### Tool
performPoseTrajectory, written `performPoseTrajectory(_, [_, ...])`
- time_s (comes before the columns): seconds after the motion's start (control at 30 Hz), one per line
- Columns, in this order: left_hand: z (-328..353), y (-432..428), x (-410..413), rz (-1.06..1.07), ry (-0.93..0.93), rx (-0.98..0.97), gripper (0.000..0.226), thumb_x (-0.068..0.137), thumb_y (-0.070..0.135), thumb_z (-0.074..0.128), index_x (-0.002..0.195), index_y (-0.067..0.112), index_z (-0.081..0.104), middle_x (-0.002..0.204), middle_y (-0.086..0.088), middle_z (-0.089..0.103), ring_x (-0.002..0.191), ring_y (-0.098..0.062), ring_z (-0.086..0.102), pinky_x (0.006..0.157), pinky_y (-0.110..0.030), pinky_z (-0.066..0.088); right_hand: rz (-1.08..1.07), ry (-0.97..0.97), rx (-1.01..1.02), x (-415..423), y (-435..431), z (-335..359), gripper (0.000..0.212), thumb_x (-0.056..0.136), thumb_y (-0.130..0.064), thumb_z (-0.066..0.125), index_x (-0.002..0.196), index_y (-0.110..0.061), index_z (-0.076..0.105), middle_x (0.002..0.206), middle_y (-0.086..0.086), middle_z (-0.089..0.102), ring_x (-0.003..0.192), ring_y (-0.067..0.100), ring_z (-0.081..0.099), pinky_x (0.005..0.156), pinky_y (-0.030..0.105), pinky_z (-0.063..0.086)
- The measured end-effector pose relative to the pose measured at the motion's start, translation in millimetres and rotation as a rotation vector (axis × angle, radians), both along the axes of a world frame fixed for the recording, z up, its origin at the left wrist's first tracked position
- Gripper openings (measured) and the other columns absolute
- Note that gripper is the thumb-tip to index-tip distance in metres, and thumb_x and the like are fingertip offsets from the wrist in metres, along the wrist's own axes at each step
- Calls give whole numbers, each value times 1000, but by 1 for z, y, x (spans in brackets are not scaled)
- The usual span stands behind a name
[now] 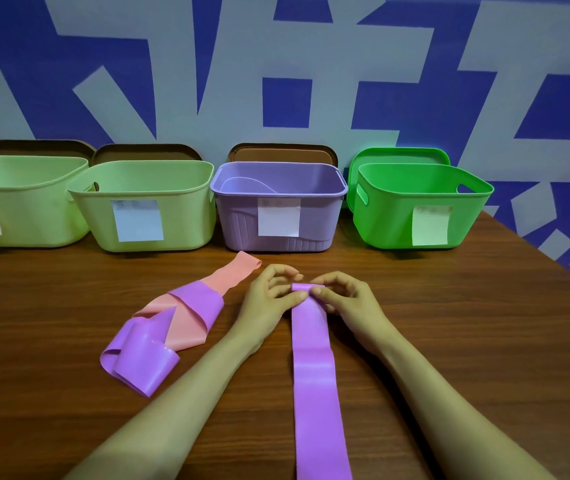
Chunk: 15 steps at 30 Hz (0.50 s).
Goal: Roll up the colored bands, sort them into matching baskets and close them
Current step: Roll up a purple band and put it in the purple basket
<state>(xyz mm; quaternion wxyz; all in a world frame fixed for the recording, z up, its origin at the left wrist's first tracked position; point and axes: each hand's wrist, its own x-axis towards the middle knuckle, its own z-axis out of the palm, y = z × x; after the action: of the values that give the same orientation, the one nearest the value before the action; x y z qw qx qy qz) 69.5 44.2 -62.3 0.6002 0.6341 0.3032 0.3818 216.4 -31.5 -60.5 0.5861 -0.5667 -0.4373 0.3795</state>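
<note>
Both hands, left hand (269, 296) and right hand (346, 299), pinch the purple band's (314, 368) far end with fingers clamped; roll it tight and straight toward the near edge.

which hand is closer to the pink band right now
Left. The left hand is just right of the pink band, near its far end; the right hand lies farther right, past the straight purple band both hands pinch.

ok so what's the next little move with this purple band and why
Probably roll the folded far end toward the body. Both the left hand and the right hand pinch the purple band at a small first fold, while the rest lies flat and unrolled on the table.
</note>
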Motion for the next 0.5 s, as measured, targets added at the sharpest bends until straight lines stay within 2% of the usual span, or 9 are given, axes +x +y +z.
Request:
performPoseTrajectory(0.1, [-3,1,3,-37,98,14,32,80,10,74,105,18,56,100,-7,67,90,-18,68,80,-31,55,-23,86,39,1,-1,1,7,86,-5,67,90,-10,68,83,5,68,77,15,59,67,22,48])
performPoseTrajectory(0.2, [-5,2,3,-23,103,2,30,77,10,76,99,17,56,92,-12,69,81,-17,69,74,-32,54,-17,64,57,0,-2,1,9,84,-1,67,91,-8,68,86,4,69,77,9,62,66,18,49])
performPoseTrajectory(0.27, [-4,3,2,-10,83,-17,30,76,9,77,97,16,57,94,-14,69,80,-16,69,73,-31,53,-10,60,62,0,-2,2,11,83,1,67,92,-6,67,87,5,70,76,7,63,66,16,49])
performPoseTrajectory(0.4, [-5,4,3,-19,84,-27,29,77,10,77,98,16,58,99,-13,69,88,-21,69,76,-32,54,-2,33,50,3,-3,2,13,81,2,69,92,-6,69,94,8,72,86,12,66,75,21,53])
performPoseTrajectory(0.5, [-4,4,3,-21,96,-15,24,79,17,75,98,16,60,98,-10,70,89,-20,69,75,-29,54,-12,31,45,4,-3,0,14,80,5,69,92,-2,68,96,12,72,87,15,66,77,23,54])
